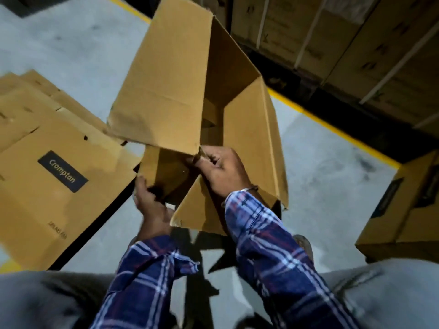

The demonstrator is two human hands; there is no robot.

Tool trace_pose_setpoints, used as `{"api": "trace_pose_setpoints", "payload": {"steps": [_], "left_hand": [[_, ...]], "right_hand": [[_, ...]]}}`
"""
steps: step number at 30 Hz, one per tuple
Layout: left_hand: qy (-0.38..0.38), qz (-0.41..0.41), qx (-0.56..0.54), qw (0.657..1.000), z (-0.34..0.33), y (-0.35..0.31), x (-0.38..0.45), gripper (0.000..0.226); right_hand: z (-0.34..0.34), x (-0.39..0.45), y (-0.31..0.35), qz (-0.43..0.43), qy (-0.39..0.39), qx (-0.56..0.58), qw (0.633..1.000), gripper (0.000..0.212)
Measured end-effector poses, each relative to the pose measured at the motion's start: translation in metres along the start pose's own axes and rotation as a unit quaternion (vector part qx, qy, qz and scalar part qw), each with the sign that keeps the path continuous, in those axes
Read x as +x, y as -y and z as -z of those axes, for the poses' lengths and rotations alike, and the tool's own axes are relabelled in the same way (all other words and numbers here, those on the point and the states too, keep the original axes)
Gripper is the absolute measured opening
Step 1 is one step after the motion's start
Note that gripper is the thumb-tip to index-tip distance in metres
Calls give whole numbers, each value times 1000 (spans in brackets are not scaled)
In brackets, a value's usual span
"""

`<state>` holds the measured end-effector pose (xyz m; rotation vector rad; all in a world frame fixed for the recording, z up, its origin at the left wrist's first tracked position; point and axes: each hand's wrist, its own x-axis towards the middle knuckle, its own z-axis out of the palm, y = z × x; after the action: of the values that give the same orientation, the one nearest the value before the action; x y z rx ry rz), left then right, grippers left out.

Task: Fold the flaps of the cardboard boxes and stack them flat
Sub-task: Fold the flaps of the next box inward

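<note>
Grey concrete floor (320,167) lies under an open cardboard box (166,74) held up between both hands, left hand (149,205) gripping its lower flap (164,172), right hand (223,172) pinching the wall edge, beside a flattened stack (54,176)

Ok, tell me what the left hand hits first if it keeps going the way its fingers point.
Probably the shaded inner flap of the open brown cardboard box. The left hand already has its fingers at that flap's lower edge, though depth is unclear.

One open box (171,91), one flat stack (54,162), two hands (223,172).
</note>
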<state>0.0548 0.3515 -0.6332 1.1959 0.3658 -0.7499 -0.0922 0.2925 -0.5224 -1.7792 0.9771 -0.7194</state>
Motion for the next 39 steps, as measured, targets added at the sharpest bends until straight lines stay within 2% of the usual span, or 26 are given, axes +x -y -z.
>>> {"api": "trace_pose_setpoints", "payload": {"steps": [3,7,9,12,14,15,17,18,19,21,22,23,24,26,28,31,33,35,36,38,39], "left_hand": [[-79,-147,-31,986,-22,-51,-20,40],[-47,-299,51,952,-44,-89,-50,24],[-26,-383,136,913,-53,-91,-67,32],[1,-477,254,841,-63,-81,-85,28],[51,-525,316,789,-65,-64,-92,27],[87,-539,346,763,-67,-55,-99,28],[148,-546,412,714,-71,-31,-109,33],[180,-537,448,692,-72,-18,-112,38],[213,-518,483,673,-72,-5,-113,43],[274,-500,517,638,-68,19,-109,51],[297,-501,527,619,-65,29,-108,52],[316,-503,537,599,-61,38,-109,53],[328,-506,550,578,-58,45,-112,54],[336,-511,578,540,-52,57,-117,58],[339,-502,603,519,-44,68,-116,62],[387,-466,616,503,-24,81,-105,64],[427,-419,612,517,-10,87,-96,61],[460,-353,587,566,-3,92,-88,54],[477,-310,560,602,-2,92,-87,49],[510,-190,507,668,-9,88,-91,46],[517,-128,494,688,-12,88,-93,49]], "right_hand": [[21,2,17,13,-24,148,989,19],[32,-4,-6,-59,-85,294,950,10],[26,-12,-26,-106,-139,400,900,23],[19,-34,-53,-197,-218,548,783,9],[17,-53,-74,-241,-225,578,747,19],[17,-62,-84,-253,-229,581,739,24],[15,-81,-99,-293,-281,555,726,14],[11,-88,-115,-310,-308,532,726,17],[6,-96,-139,-331,-327,510,724,28],[-15,-113,-234,-376,-350,477,713,77],[-22,-120,-265,-392,-363,464,707,95],[-26,-128,-290,-406,-359,470,696,93],[-26,-130,-291,-429,-358,469,683,78],[-11,-121,-218,-466,-364,459,663,55],[-1,-113,-200,-492,-364,461,643,46],[4,-104,-207,-507,-340,500,614,60],[5,-103,-204,-502,-341,500,618,64],[8,-102,-207,-488,-342,509,622,72],[11,-101,-202,-488,-344,502,625,84],[17,-97,-202,-504,-327,449,661,114],[21,-95,-200,-518,-332,414,671,115]]}}
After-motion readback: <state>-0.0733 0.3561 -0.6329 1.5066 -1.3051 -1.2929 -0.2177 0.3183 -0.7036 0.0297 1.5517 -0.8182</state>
